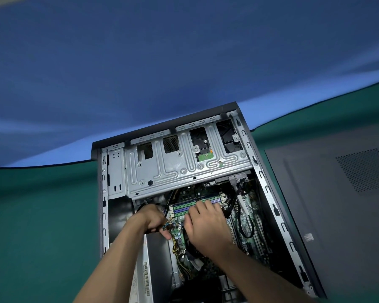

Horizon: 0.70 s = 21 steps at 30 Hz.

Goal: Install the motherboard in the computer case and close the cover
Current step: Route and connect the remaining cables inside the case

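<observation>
The open computer case (pixel 269 182) lies on its side on a green table (pixel 42 215). The green motherboard (pixel 247 217) sits inside it, below the silver drive cage (pixel 162 171). My left hand (pixel 150 219) is curled round a bundle of coloured wires (pixel 170 226) at the board's left edge. My right hand (pixel 206 226) reaches over the board near the memory slots (pixel 184 207), fingers bent down onto it; what its fingertips hold is hidden. The dark cover panel (pixel 337 204) lies flat to the right of the case.
A power supply (pixel 144 278) with a barcode label fills the lower left of the case. Black cables (pixel 245 221) loop over the right half of the board. A blue backdrop (pixel 162 62) rises behind the table.
</observation>
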{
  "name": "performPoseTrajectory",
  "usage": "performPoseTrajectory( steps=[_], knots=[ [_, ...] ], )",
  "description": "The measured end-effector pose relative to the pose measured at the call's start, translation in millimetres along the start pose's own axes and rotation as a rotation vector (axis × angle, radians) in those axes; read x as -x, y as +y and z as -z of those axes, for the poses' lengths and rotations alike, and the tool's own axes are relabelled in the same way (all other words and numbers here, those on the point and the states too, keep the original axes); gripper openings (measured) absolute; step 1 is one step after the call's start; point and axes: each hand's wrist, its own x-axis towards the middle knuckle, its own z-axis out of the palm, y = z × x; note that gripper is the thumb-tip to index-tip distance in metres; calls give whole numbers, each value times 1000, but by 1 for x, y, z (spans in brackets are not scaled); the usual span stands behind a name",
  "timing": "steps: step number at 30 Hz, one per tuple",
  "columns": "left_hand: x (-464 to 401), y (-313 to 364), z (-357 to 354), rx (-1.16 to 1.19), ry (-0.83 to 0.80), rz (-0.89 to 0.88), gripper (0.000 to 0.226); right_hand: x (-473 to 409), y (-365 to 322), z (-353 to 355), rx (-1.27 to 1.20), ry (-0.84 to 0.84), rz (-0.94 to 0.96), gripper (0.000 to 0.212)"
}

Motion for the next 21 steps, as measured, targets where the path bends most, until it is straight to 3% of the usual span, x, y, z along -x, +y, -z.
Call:
performPoseTrajectory(
  steps=[5,11,16,21],
  knots=[
    [0,0,3,-84,21,-34,47,0,-1,-1,-3,1,4,39],
    [-12,-1,-1,-139,20,-2,39,1,-1,0,-29,-34,-14,40],
    [-13,-1,-1,-133,45,-56,60,0,-1,1,-28,-30,-15,39],
    [-12,-2,-6,-72,111,-55,38,0,-1,0,-17,-2,-4,37]
  ],
)
